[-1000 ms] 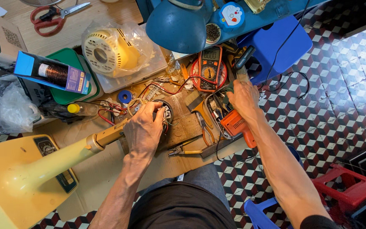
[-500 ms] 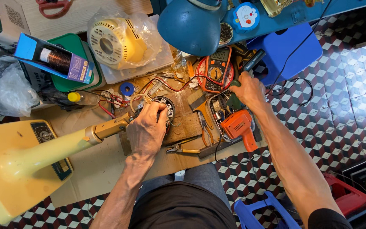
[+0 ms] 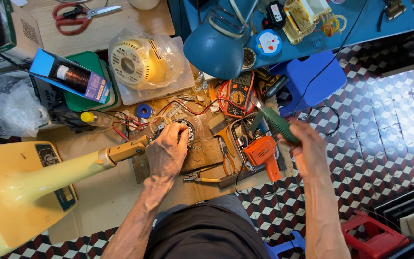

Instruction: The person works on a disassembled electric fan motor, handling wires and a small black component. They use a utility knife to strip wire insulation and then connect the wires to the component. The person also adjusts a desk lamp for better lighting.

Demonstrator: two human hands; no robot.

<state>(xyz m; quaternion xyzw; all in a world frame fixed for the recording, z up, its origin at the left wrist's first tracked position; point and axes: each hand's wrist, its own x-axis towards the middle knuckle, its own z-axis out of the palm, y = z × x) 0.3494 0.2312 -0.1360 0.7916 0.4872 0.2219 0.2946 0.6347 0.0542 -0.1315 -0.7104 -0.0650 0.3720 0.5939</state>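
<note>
Right hand [image 3: 307,148] has lifted a green-handled tool [image 3: 275,121] clear of the bench, gripped, while left hand [image 3: 167,151] stays clamped on the motor [image 3: 184,129].

red scissors [image 3: 75,17] top left | blue lamp [image 3: 216,41] | multimeter [image 3: 238,96] | orange soldering gun [image 3: 263,154] | pliers [image 3: 202,177] | blue stool [image 3: 312,79]

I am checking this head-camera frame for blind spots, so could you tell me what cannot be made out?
- Head view: the round motor part is mostly hidden by the left hand.
- The green-handled tool in the right hand: tip too small to identify.
- The yellow fan base is cut off by the left edge.
</note>
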